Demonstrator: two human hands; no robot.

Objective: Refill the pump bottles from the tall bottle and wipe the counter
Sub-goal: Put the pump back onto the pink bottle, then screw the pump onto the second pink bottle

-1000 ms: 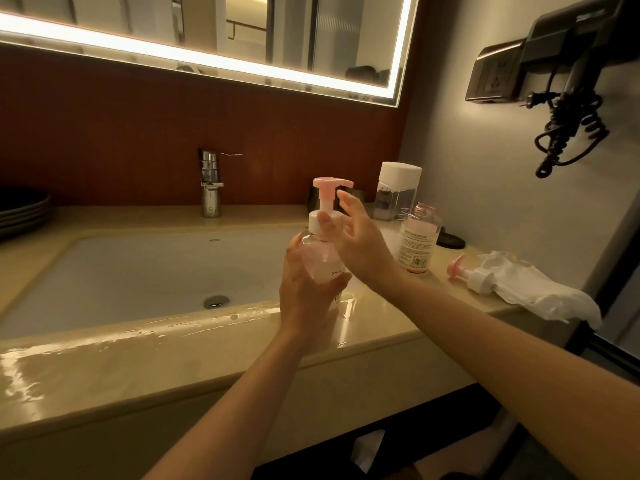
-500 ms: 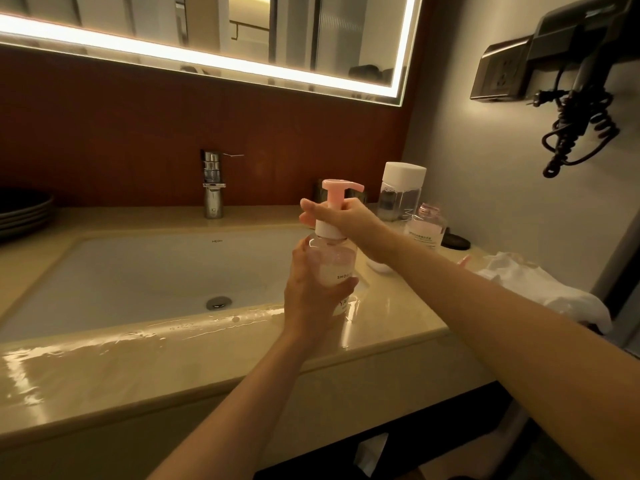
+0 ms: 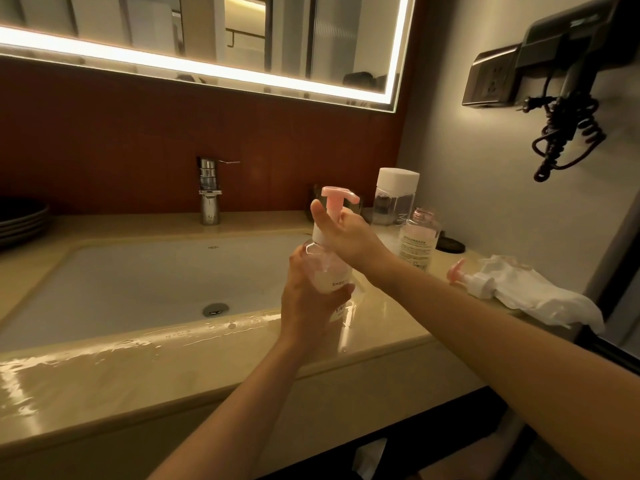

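A clear pump bottle (image 3: 327, 271) with a pink pump head stands at the counter's front edge, right of the sink. My left hand (image 3: 304, 299) grips its body from the left. My right hand (image 3: 343, 233) holds the white collar under the pump head, thumb up. Behind it stands an open pink-tinted bottle (image 3: 417, 239) with a label and no cap. A loose pink pump head (image 3: 469, 278) lies on the counter by a white cloth (image 3: 540, 292). A tall clear bottle (image 3: 394, 197) with a white cap stands at the back.
The beige counter (image 3: 173, 362) is wet and shiny along its front edge. The white sink (image 3: 138, 282) with a chrome tap (image 3: 209, 192) fills the left. Dark plates (image 3: 20, 220) are stacked far left. A small black lid (image 3: 450, 244) lies by the wall. A hairdryer with coiled cord (image 3: 564, 123) hangs at right.
My right hand moved from open beside the pump head onto the bottle's collar and turned around it. My left hand kept its grip on the bottle.
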